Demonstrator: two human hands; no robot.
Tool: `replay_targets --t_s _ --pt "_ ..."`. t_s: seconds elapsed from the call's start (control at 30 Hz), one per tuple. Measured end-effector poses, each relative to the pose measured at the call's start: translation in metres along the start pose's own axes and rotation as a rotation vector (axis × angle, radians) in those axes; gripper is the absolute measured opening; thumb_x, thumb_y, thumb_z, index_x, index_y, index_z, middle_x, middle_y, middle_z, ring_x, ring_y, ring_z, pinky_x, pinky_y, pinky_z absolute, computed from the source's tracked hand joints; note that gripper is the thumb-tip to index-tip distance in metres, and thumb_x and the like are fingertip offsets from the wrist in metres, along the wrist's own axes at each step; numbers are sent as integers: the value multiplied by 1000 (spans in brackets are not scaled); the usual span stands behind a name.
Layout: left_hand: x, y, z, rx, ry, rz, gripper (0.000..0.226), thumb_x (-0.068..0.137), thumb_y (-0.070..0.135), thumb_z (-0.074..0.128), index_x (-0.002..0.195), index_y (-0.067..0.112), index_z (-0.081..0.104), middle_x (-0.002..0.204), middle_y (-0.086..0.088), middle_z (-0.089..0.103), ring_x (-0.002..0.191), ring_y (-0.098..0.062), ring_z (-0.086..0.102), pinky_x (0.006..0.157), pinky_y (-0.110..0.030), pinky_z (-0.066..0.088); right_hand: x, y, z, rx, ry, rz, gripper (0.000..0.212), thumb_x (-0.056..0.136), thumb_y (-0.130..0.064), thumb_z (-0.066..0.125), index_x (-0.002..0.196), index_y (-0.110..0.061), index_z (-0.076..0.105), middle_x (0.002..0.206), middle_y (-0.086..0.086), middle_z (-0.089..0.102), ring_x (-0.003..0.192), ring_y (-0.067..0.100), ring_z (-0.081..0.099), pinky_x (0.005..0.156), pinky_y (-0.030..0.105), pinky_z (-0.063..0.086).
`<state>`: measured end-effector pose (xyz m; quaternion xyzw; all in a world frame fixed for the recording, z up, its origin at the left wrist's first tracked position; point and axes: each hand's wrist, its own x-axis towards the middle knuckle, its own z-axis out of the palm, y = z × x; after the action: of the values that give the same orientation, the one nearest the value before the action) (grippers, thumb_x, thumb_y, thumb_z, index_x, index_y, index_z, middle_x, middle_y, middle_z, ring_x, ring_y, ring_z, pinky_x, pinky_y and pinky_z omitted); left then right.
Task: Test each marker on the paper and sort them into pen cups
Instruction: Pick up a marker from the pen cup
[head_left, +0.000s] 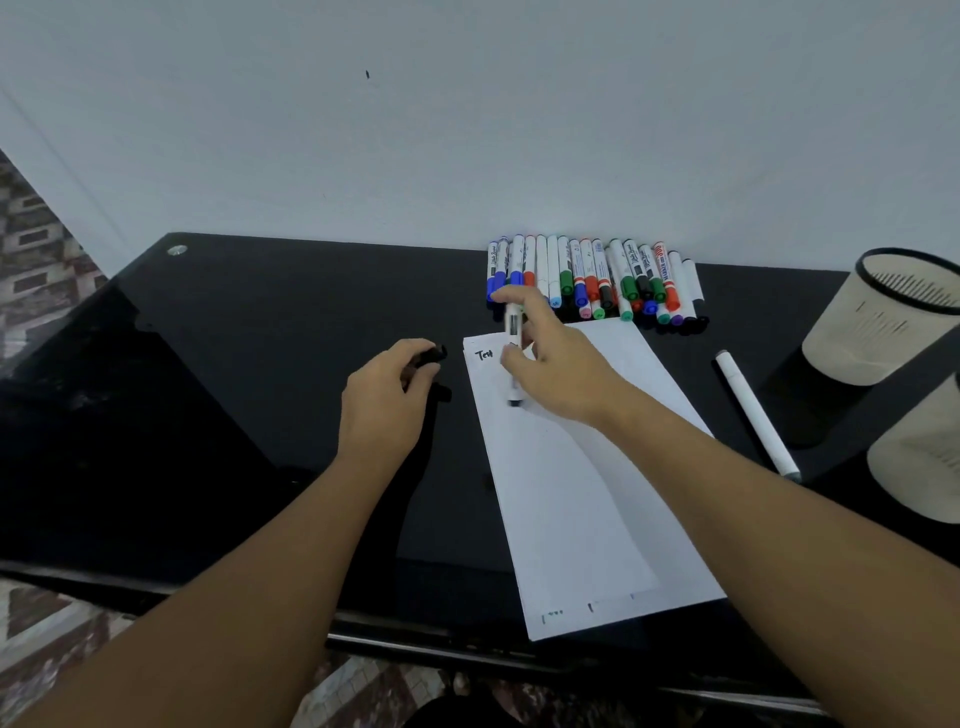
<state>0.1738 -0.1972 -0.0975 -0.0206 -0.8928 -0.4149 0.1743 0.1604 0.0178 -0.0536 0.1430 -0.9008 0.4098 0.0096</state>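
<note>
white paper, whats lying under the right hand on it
On the white paper, the right hand pinches a black marker, tip down near the handwritten "Test". The hand covers any marks beside that word.

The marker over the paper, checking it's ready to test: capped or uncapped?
Uncapped: marker tip bare; left hand holds black cap.

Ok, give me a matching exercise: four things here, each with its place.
Things:
1. black cap
2. uncapped marker
3. lone marker
4. marker pile

Places:
A. by the wall, beyond the paper
B. in the right hand
C. in the left hand
D. on the table between paper and cups

Pairs: 1-C, 2-B, 3-D, 4-A
</note>
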Motion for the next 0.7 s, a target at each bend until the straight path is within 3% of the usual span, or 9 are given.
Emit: replay_targets --t_s 0.1,0.17,0.23,0.33,0.57,0.7 --pt "-2 4 -1 -42 3 -11 18 97 25 66 112 34 70 99 19 70 92 3 66 84 -21 55 -2 -10 -11 83 -54 11 53 110 -24 42 151 -51 23 93 14 63 68 21 63 68 36 53" --pt "-3 6 -2 -46 -1 -4 18 97 25 67 112 33 70 98 19 70 92 3 65 84 -20 54 -1 -12 -14 62 -105 20 60 108 -27 49 156 -43 16 100 5 66 71 18 68 75 31 56" --pt "-4 7 -2 -50 -10 7 18 97 23 67 113 31 70 99 18 70 92 3 65 84 -21 55 0 -9 -15 -141 -109 3 53 105 -34 57 151 -27 33 109 -3 67 81 14 65 83 33 54" --pt "-3 6 -2 -35 -14 37 18 97 21 67 113 28 70 100 17 70 92 0 65 84 -24 56 3 -1 -17 -404 -88 -22 24 105 -39 55 125 -27 61 114 -7 68 99 14 61 90 43 54" --pt "-2 3 0 36 -25 111 20 97 21 67 116 26 70 101 13 69 91 -4 64 85 -28 56 -1 9 -12 -433 -75 -58 22 108 -34 49 128 -30 57 122 -4 64 102 16 59 87 39 52" --pt "-2 1 3 62 -50 175 22 96 22 68 118 26 71 105 13 69 91 -5 64 85 -32 56 0 9 -8 -445 -90 -86 20 107 -34 50 125 -33 57 117 -4 63 94 15 55 89 44 49"
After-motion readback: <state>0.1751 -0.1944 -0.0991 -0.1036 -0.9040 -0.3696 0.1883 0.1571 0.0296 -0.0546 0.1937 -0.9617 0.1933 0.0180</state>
